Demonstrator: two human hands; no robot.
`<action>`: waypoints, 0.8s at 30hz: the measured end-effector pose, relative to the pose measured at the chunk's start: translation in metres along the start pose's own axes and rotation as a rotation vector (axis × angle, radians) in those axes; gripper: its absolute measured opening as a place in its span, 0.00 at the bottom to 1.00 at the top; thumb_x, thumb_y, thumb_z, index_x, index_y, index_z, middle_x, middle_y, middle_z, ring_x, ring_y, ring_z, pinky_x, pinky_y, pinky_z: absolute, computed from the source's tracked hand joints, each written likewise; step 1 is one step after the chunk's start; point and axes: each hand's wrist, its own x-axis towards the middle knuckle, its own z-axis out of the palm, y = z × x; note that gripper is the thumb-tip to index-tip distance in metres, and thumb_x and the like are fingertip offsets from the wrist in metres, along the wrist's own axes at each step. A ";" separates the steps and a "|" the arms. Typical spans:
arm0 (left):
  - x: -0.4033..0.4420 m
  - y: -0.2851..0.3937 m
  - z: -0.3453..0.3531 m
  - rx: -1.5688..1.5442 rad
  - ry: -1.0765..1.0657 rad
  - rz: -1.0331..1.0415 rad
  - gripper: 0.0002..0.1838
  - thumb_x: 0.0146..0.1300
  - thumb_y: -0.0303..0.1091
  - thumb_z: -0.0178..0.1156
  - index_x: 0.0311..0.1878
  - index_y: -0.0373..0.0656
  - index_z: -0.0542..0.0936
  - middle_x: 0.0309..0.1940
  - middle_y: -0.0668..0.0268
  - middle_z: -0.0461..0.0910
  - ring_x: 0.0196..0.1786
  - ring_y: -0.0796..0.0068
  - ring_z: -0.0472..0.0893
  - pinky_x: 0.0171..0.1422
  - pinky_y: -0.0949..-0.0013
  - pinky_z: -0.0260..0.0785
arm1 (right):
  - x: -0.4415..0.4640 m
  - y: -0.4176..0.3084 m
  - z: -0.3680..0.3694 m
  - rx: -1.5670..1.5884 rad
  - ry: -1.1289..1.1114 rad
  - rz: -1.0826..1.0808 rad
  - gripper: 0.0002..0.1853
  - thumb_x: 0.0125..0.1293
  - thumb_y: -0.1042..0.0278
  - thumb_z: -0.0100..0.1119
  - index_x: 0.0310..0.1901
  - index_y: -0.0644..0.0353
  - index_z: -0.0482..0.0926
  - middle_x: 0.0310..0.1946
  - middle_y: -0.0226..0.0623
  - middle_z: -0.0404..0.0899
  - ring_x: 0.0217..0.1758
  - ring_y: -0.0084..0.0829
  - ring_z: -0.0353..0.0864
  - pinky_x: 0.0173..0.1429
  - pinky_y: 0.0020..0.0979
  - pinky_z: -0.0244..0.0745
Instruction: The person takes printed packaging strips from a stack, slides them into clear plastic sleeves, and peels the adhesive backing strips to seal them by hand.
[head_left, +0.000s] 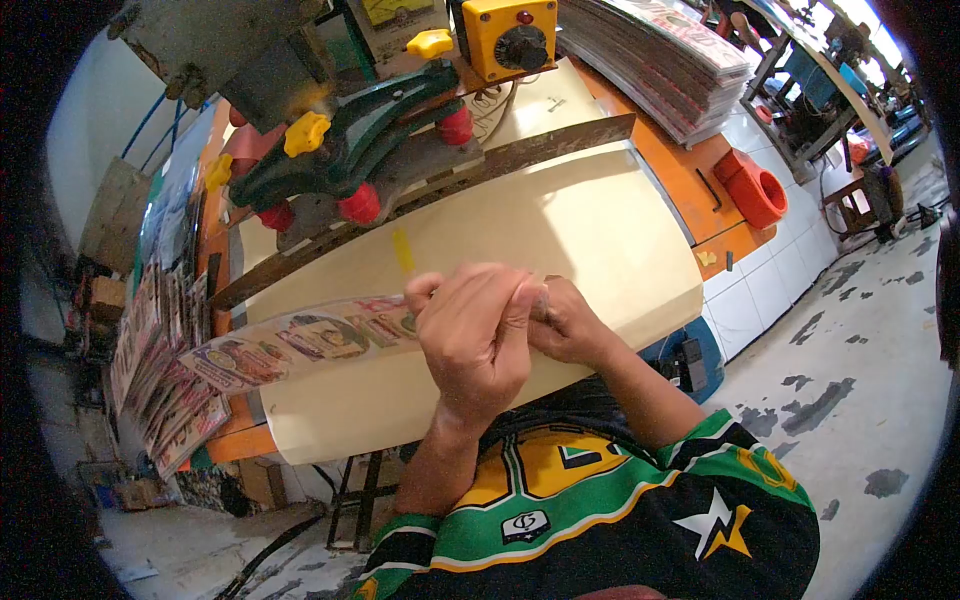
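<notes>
A long clear plastic strip printed with coloured pictures stretches from the left edge of the board to my left hand. The fingers of that hand are curled closed on the strip's near end. Right beside it, my right hand is closed in a fist-like pinch, its fingertips meeting those of the left. A small shiny bit shows between the two hands, but what the right one grips is mostly hidden. Both hands are over a cream-coloured board.
Beyond the board stands a press with a dark green clamp, a metal bar and a yellow control box. Printed sheets are stacked at back right and left. A red holder sits at the right edge.
</notes>
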 end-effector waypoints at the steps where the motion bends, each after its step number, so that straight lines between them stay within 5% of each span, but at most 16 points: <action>1: -0.001 0.001 -0.001 -0.013 0.009 -0.012 0.05 0.68 0.31 0.66 0.36 0.41 0.85 0.31 0.63 0.85 0.37 0.62 0.84 0.49 0.61 0.59 | 0.002 0.001 0.002 0.058 0.028 -0.037 0.13 0.68 0.69 0.68 0.51 0.62 0.81 0.40 0.49 0.84 0.44 0.56 0.84 0.47 0.47 0.79; 8: -0.007 0.011 -0.012 -0.014 0.052 -0.003 0.10 0.74 0.33 0.62 0.35 0.40 0.83 0.30 0.61 0.85 0.36 0.62 0.85 0.50 0.62 0.62 | 0.004 -0.003 0.006 -0.014 0.124 -0.245 0.14 0.65 0.67 0.72 0.51 0.57 0.84 0.38 0.42 0.84 0.38 0.47 0.84 0.42 0.43 0.78; 10: -0.006 0.016 -0.020 -0.870 0.392 -0.313 0.16 0.80 0.36 0.54 0.33 0.41 0.78 0.29 0.60 0.85 0.39 0.63 0.87 0.51 0.61 0.66 | -0.001 -0.005 0.003 0.000 0.042 -0.150 0.17 0.64 0.67 0.73 0.54 0.55 0.85 0.40 0.41 0.85 0.38 0.45 0.84 0.42 0.42 0.77; 11: 0.000 0.010 -0.022 -0.603 0.308 -0.150 0.17 0.82 0.38 0.49 0.37 0.38 0.75 0.26 0.57 0.78 0.33 0.55 0.83 0.45 0.50 0.78 | -0.003 -0.006 0.001 0.012 -0.046 -0.057 0.20 0.63 0.67 0.73 0.58 0.54 0.86 0.42 0.39 0.87 0.37 0.43 0.84 0.42 0.42 0.77; 16: -0.005 0.018 -0.046 -0.912 0.271 -0.200 0.15 0.82 0.38 0.49 0.39 0.42 0.77 0.25 0.60 0.78 0.26 0.62 0.80 0.42 0.54 0.74 | 0.001 -0.021 -0.012 0.080 -0.035 -0.109 0.22 0.65 0.69 0.70 0.61 0.52 0.86 0.50 0.35 0.90 0.41 0.40 0.87 0.46 0.40 0.78; 19: -0.003 0.017 -0.076 -1.344 0.264 -0.213 0.13 0.82 0.35 0.50 0.37 0.44 0.77 0.25 0.65 0.78 0.24 0.67 0.81 0.44 0.60 0.63 | 0.006 -0.030 -0.031 0.096 -0.098 -0.160 0.19 0.67 0.70 0.67 0.60 0.53 0.87 0.53 0.35 0.90 0.47 0.39 0.89 0.51 0.38 0.79; 22: -0.009 0.005 -0.125 -1.533 0.511 -0.113 0.10 0.79 0.35 0.55 0.38 0.45 0.74 0.23 0.68 0.72 0.20 0.72 0.70 0.32 0.60 0.60 | 0.000 -0.027 -0.049 0.135 -0.147 -0.159 0.17 0.70 0.68 0.63 0.58 0.55 0.88 0.53 0.39 0.90 0.54 0.40 0.91 0.56 0.36 0.82; 24: -0.009 -0.001 -0.157 -1.607 0.381 -0.281 0.11 0.77 0.41 0.60 0.37 0.47 0.75 0.24 0.66 0.74 0.19 0.69 0.71 0.47 0.56 0.64 | -0.002 -0.023 -0.056 0.175 -0.170 -0.139 0.16 0.72 0.66 0.61 0.57 0.56 0.89 0.52 0.43 0.91 0.57 0.42 0.91 0.58 0.35 0.83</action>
